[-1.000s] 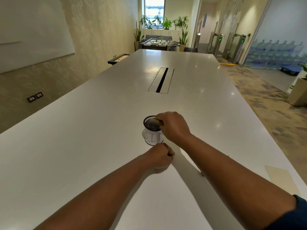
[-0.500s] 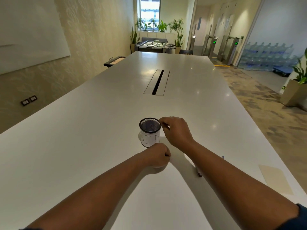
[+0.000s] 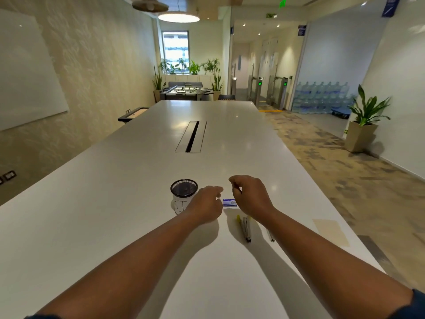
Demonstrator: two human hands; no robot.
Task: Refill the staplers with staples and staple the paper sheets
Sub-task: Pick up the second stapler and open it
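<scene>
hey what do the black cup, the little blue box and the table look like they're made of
Cup: black wire mesh, likely metal, going by the fine grid; white paper wraps its lower half.
Blue box: probably printed cardboard, flat-sided with a matte look.
Table: glossy white, laminate or solid surface; it mirrors the ceiling lights.

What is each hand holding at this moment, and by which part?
It cannot be told for sure. The right hand has curled fingers above the small staple box, the left hand is beside it; nothing visible sits in either.
</scene>
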